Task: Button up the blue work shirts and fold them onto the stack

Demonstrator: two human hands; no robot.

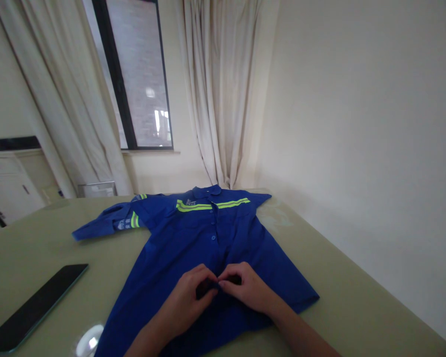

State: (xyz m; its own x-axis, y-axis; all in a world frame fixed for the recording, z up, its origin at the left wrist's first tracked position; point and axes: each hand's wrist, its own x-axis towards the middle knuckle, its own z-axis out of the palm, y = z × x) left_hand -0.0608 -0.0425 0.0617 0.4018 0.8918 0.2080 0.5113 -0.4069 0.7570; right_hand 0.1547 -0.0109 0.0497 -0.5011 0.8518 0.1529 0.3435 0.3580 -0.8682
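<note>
Left grip (pixel 189 296) and right grip (pixel 250 287) pinch the blue shirt (pixel 193 248)

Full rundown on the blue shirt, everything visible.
The blue shirt looks like woven cloth, with a collar, front buttons, pale lettering and a yellow-green chest band. It lies spread front up on the olive table, collar away from the person. One sleeve, banded and lettered, stretches to the picture's left; on the right only a short stub shows. The left hand and right hand pinch its lower front.
</note>
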